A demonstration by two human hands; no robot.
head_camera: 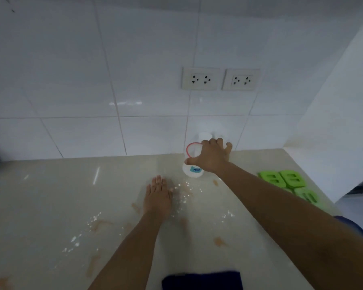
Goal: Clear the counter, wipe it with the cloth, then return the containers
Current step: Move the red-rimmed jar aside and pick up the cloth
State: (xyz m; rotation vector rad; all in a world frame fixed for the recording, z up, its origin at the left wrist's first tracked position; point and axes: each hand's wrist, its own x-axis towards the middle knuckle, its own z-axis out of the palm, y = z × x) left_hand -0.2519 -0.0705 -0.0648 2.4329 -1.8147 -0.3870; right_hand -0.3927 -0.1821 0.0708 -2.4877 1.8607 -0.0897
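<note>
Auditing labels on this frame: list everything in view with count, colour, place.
MSG container: one, clear-white, red ring, blue label; back of counter at the wall.
cloth: one, dark blue; near edge of counter.
green pieces: three, bright green; clustered on counter's right side.
white powder: scattered patches, white; mid-counter.
brown smears: several, orange-brown; spread over counter.
sockets: two, off-white; on the wall.
tiled wall: one, white; behind counter.
counter: one, glossy beige.
left hand: flat on counter, fingers straight, beside powder.
right hand: grip round the MSG container's top.
</note>
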